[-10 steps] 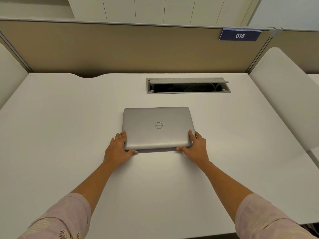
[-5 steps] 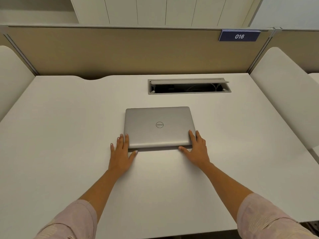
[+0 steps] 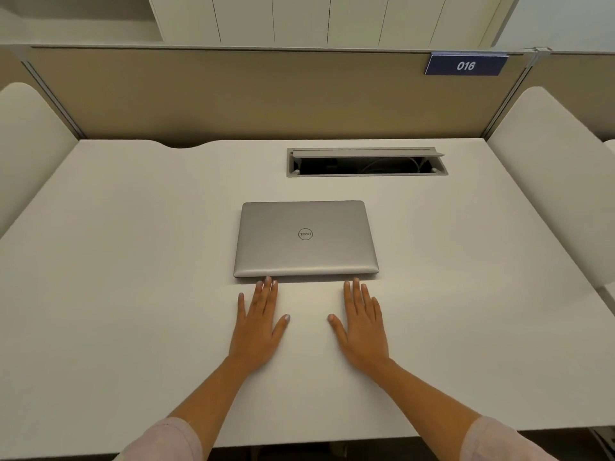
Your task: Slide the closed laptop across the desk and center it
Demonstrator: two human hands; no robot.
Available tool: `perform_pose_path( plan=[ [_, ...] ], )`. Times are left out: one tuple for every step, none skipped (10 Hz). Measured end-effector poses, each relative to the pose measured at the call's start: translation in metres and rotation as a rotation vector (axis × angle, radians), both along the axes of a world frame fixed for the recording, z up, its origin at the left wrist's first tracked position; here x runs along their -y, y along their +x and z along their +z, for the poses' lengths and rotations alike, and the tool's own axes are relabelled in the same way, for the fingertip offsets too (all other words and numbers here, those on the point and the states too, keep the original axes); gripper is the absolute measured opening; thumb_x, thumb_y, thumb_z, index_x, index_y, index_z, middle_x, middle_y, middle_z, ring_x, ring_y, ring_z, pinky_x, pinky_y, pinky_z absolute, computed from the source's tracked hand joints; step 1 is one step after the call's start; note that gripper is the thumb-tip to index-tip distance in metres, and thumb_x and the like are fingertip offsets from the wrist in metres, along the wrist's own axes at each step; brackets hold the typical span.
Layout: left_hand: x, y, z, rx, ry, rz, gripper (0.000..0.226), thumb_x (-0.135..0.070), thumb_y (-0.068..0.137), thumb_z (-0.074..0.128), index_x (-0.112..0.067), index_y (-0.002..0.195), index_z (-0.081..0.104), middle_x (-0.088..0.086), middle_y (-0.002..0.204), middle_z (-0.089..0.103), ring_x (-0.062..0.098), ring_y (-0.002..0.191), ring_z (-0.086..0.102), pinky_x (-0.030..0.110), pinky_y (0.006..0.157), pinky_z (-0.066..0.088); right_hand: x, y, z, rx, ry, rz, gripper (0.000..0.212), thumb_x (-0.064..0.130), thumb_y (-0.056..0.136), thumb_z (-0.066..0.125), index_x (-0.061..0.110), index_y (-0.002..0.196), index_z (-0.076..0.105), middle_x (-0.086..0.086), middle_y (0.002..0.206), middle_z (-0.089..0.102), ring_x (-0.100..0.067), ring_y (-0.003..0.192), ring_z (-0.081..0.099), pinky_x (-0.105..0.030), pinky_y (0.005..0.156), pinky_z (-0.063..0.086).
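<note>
A closed silver laptop (image 3: 305, 239) with a round logo on its lid lies flat on the white desk (image 3: 133, 294), roughly midway between the desk's left and right sides. My left hand (image 3: 259, 322) lies flat on the desk just in front of the laptop's near left edge, fingers spread, fingertips at the edge or just short of it. My right hand (image 3: 361, 322) lies flat in front of the near right part, fingers apart, a small gap from the laptop. Neither hand holds anything.
An open grey cable hatch (image 3: 366, 162) is set into the desk behind the laptop, with cables inside. A tan partition (image 3: 266, 94) with a blue "016" sign (image 3: 466, 65) closes the back. White side dividers (image 3: 559, 181) stand left and right.
Both hands have come off the laptop's near corners and pulled back toward me, and now lie flat on the desk closer together. The laptop has stayed in place.
</note>
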State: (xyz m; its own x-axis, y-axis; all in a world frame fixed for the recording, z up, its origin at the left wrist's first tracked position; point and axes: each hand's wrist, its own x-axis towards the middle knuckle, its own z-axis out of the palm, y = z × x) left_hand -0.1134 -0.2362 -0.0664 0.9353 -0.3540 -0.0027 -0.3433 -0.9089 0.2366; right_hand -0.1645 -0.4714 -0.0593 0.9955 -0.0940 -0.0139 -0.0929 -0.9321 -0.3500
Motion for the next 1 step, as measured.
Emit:
perform_pose_path(
  plan=[
    [0.0024, -0.0091, -0.0002, 0.008, 0.002, 0.004, 0.073, -0.059, 0.094, 0.008, -0.02, 0.152, -0.009, -0.004, 0.161, -0.013, 0.01, 0.147, -0.016, 0.04, 0.117, -0.016, -0.0009, -0.0086, -0.0022, -0.013, 0.012, 0.05, 0.075, 0.06, 0.096, 0.016, 0.023, 0.153, -0.016, 0.003, 0.163, -0.019, -0.012, 0.149, -0.021, -0.036, 0.124, -0.004]
  ],
)
